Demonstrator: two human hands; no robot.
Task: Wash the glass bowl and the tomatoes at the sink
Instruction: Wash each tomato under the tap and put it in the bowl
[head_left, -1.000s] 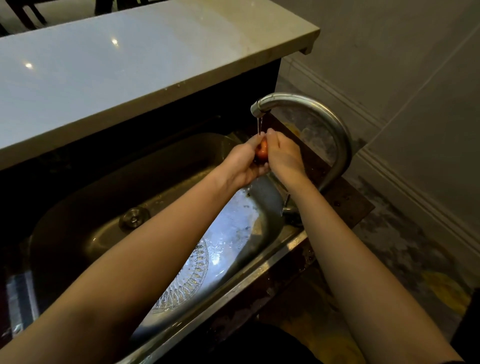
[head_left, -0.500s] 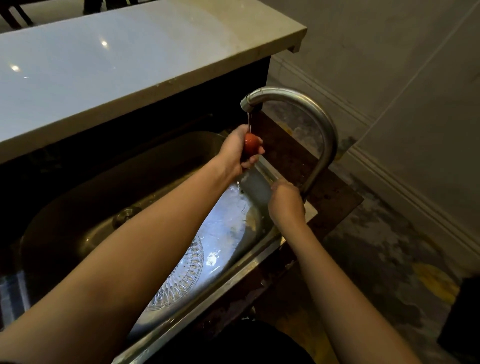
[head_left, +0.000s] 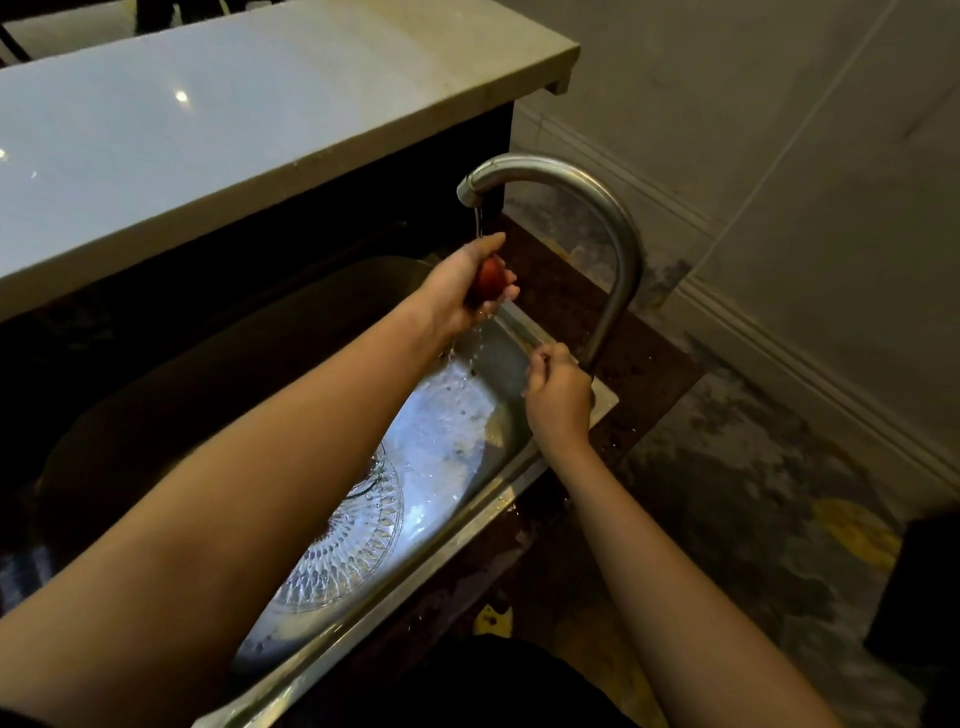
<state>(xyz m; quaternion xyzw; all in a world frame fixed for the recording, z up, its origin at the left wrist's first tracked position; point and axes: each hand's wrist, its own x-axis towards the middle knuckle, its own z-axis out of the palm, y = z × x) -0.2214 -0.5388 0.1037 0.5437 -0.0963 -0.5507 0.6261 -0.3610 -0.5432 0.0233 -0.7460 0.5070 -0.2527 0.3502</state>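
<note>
My left hand (head_left: 462, 283) holds a small red tomato (head_left: 491, 278) under a thin stream of water from the curved metal tap (head_left: 597, 208). My right hand (head_left: 558, 397) is closed at the foot of the tap, on the sink's right rim; whatever it grips is hidden under the fingers. A patterned cut-glass bowl (head_left: 353, 545) lies in the steel sink (head_left: 467, 519), partly hidden under my left forearm. Water drips from the left hand into the basin.
A pale stone counter (head_left: 234, 114) runs along the far side, above the sink. A dark wet ledge (head_left: 649, 374) surrounds the tap base. To the right are a stained floor (head_left: 753, 493) and a wall with a skirting board (head_left: 779, 338).
My right hand left the tomato and dropped to the base of the tap. The left hand keeps the tomato alone under the stream.
</note>
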